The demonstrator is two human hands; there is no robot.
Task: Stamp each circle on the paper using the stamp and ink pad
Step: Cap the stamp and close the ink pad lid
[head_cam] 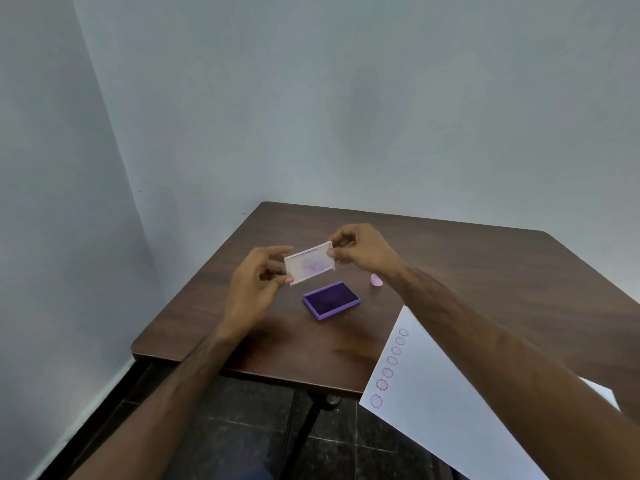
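Both hands hold the ink pad's clear lid (310, 263), stained purple, in the air above the table. My left hand (254, 284) pinches its left end and my right hand (360, 251) pinches its right end. Just below the lid the open purple ink pad (331, 300) lies flat on the table. A small pink stamp (376, 280) rests to the right of the pad, partly behind my right wrist. The white paper (433, 403) lies at the right, overhanging the table's front edge, with a column of several circles along its left side; the lower ones carry purple stamp marks.
The brown wooden table (270, 344) stands in a corner between two pale walls. Its front edge is close to me, with a dark tiled floor and a black table leg (304, 431) below.
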